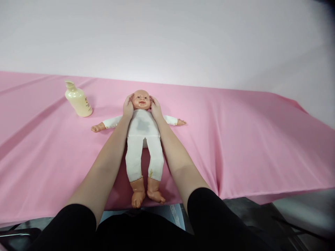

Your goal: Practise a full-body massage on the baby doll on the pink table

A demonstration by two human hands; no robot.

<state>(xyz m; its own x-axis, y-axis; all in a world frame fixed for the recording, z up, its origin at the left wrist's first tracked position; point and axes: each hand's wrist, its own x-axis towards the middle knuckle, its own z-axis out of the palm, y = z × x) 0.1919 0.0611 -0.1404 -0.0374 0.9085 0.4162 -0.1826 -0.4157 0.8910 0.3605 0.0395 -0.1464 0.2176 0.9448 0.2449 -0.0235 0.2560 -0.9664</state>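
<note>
A baby doll lies face up on a pink cloth, its head away from me and its feet towards me. It has a white cloth body with a grey patch on the chest. My left hand cups the left side of the doll's head, and my right hand cups the right side. Both hands have their fingers curved against the head, some of them partly hidden behind it. The doll's arms stretch out sideways, passing under my forearms.
A pale yellow pump bottle stands to the left of the doll, tilted in view. The pink cloth covers the table, with folds on the right. Behind it rises a white wall. The table's front edge lies just past the doll's feet.
</note>
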